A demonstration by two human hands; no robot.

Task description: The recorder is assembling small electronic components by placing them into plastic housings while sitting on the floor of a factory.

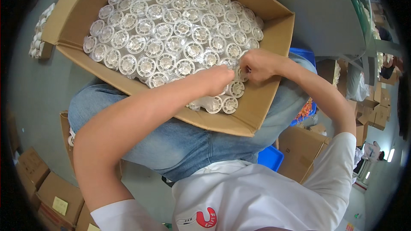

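Note:
An open cardboard box (227, 124) rests across my thighs, tilted. Packed inside in rows are many round white plastic pieces (164, 31) with spoked, wheel-like ends, wrapped in clear plastic film. My left hand (221, 80) reaches over the near part of the box with its fingers curled closed; its fingertips are hidden under it. Close beside it, my right hand (259, 66) is closed too, by the box's right wall and against the rightmost pieces. A wrapped piece (236, 89) shows just below the two hands. What either hand grips cannot be made out.
A grey-green table or machine surface (319, 21) stands at the upper right. Blue plastic bins (270, 158) and a cardboard carton (302, 149) sit on the floor to my right. More cartons (60, 194) stack at the lower left; a box of white parts (43, 38) stands at the far left.

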